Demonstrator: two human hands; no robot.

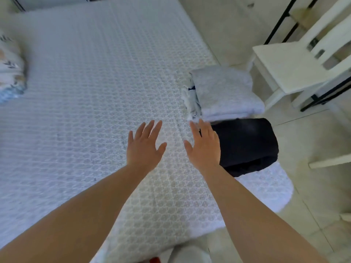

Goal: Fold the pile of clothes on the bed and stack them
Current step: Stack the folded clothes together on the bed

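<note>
Both forearms reach out over the bed, the left hand and right hand flat with fingers spread, holding nothing. The right hand hovers just beside a folded dark garment, which lies against a pale folded stack at the bed's right edge. The clothes seem gathered there to keep the middle free for folding.

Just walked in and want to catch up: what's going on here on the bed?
A person is folding laundry. Both hands, the left hand and the right hand, are open and hold nothing above the bed. A folded grey stack and a folded dark garment sit by the bed's right edge.
</note>
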